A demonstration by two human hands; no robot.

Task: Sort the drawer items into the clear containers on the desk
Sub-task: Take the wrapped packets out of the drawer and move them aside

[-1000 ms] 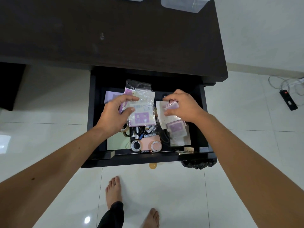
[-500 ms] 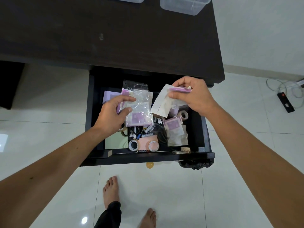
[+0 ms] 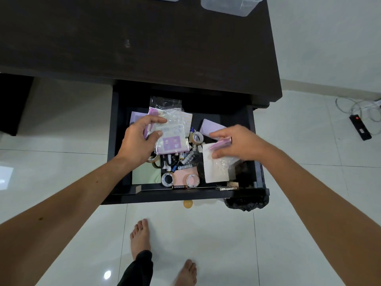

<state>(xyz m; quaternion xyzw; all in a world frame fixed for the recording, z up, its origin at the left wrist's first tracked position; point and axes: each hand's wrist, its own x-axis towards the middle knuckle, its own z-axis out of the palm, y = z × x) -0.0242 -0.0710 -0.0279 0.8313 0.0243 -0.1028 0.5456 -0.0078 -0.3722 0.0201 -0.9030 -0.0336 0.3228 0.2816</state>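
The open black drawer (image 3: 115, 141) holds a jumble of small items. My left hand (image 3: 140, 139) grips a stack of clear plastic packets with purple and white sticker sheets (image 3: 174, 133) over the drawer's left half. My right hand (image 3: 235, 144) pinches a thin pink-purple packet (image 3: 221, 144) and rests on a white sheet packet (image 3: 215, 170) on the right side. Batteries (image 3: 186, 159), tape rolls (image 3: 196, 138), and a pink pad (image 3: 183, 175) lie between the hands. Two clear containers (image 3: 231, 5) stand at the desk's far edge.
The dark desk top (image 3: 144, 42) stretches above the drawer. A black bag-lined bin (image 3: 246, 203) sits under the drawer's right front corner. A power strip with cables (image 3: 359, 129) lies on the tiled floor at right. My bare feet (image 3: 141, 236) stand below the drawer.
My right hand has come back down from above the drawer's back right with its packets, and now lies low on the white sheet packet at the right. My left hand keeps hold of its stack.
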